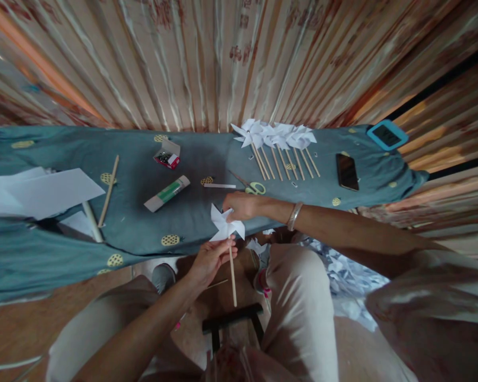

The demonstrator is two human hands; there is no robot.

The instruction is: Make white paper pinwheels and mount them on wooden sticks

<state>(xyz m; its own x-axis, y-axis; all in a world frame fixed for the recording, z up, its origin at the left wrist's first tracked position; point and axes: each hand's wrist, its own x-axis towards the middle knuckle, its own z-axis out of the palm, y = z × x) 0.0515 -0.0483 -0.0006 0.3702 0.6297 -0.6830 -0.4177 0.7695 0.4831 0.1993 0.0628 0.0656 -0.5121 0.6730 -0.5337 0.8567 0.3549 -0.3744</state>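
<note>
A white paper pinwheel [225, 227] on a wooden stick [232, 276] hangs just in front of the table's near edge. My left hand [209, 260] pinches the stick right under the paper head. My right hand [241, 206], a bracelet on its wrist, is closed on the top of the paper head. Behind my right hand lie green-handled scissors [253, 187] and a thin white strip [220, 185].
A blue-grey cloth [143, 212] covers the table. On it are several finished pinwheels [274, 139], a glue stick [167, 193], a small pin box [167, 155], white paper sheets [40, 192], loose sticks [108, 191], a phone [347, 171] and a blue-cased device [386, 135]. Paper scraps [350, 276] litter the floor.
</note>
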